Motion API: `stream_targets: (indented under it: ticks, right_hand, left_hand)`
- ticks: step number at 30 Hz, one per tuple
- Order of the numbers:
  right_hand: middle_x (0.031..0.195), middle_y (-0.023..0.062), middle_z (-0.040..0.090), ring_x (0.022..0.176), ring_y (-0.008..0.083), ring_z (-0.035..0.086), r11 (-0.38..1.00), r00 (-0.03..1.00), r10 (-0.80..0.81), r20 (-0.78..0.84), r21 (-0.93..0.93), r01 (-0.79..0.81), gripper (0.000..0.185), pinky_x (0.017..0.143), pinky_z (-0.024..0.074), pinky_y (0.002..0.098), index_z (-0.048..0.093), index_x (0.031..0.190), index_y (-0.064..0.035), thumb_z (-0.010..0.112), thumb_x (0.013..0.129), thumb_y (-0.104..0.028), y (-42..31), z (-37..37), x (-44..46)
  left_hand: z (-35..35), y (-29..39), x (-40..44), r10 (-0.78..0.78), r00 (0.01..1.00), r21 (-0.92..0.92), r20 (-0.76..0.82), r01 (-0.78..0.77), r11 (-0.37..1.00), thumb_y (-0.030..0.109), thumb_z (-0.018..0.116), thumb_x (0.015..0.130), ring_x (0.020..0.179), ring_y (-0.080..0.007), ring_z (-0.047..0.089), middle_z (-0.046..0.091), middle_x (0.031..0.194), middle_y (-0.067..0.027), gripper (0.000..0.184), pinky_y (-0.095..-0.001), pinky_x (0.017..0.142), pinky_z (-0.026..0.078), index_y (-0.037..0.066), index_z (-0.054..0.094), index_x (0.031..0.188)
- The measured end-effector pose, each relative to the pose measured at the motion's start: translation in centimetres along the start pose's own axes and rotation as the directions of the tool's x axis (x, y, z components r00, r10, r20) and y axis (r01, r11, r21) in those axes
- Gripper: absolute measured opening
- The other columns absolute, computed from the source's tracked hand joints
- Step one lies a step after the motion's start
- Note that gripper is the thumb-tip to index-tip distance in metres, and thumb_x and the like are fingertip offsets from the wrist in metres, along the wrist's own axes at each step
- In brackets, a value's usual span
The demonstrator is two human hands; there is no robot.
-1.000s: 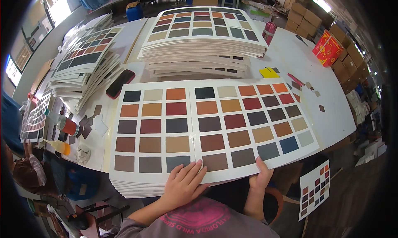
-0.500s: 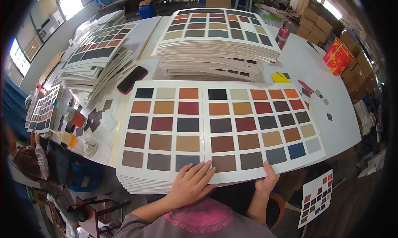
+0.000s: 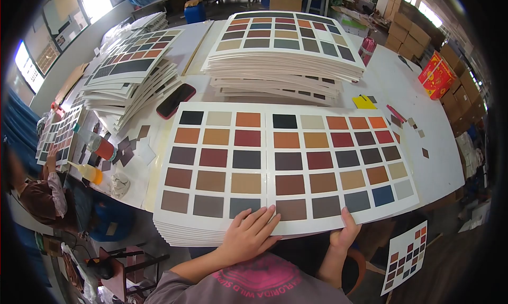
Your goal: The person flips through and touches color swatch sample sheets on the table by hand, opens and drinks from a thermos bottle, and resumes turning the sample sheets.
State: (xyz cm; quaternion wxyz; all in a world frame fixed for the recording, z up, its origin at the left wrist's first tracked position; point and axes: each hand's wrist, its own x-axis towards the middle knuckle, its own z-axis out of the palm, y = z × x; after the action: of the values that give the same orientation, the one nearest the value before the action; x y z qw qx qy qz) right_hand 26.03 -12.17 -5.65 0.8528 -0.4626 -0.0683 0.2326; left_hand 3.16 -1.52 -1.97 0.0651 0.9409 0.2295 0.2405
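Note:
A wide white colour swatch card (image 3: 324,183) with rows of coloured rectangles lies across the front of the table, on top of a stack of similar cards (image 3: 185,237). A vertical seam divides its left and right parts. My left hand (image 3: 251,233) rests flat near the bottom of that seam, fingers stretched out over the card. Gripping the lower right edge is my right hand (image 3: 345,235), its thumb on top and the other fingers hidden underneath. The card's right part sticks out past the stack below.
Behind stands a tall pile of swatch cards (image 3: 280,61), with another, uneven pile (image 3: 132,87) to the left. A phone (image 3: 176,101), a glue bottle (image 3: 87,173), a jar (image 3: 102,147), a pink can (image 3: 367,50) and loose chips surround them. A co-worker (image 3: 45,198) sits at left.
The view has shifted slightly, so the table appears a little further right. My hands keep the same hold on the card. The co-worker's hand has moved up onto a swatch sheet.

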Motion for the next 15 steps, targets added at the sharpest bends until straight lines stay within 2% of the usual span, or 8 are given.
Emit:
stream_targets:
  ticks: [3,15]
  right_hand:
    - [0.117,0.0120,0.053,0.107,0.0231,0.055,1.000,1.000,0.006,-0.009,-0.001,-0.006,0.050,0.093,0.0438,0.0352,0.043,0.127,0.0031,0.057,0.079,0.007,-0.02,0.05,-0.03]
    - [0.117,0.0122,0.052,0.108,0.0236,0.054,1.000,1.000,0.000,0.003,0.000,0.000,0.052,0.095,0.0422,0.0353,0.042,0.128,0.0031,0.058,0.078,0.006,-0.16,0.19,-0.09]
  left_hand:
    - [0.14,-0.06,-0.12,0.006,1.000,-0.001,0.016,-0.006,1.000,0.040,0.062,0.083,0.111,-0.0179,0.054,0.057,0.126,-0.0070,0.046,-0.0367,0.093,0.039,0.010,0.059,0.117]
    - [0.09,-0.01,-0.01,0.002,1.000,-0.001,0.003,-0.002,1.000,0.039,0.065,0.081,0.107,-0.0182,0.057,0.059,0.123,-0.0064,0.045,-0.0365,0.093,0.039,0.011,0.061,0.116]
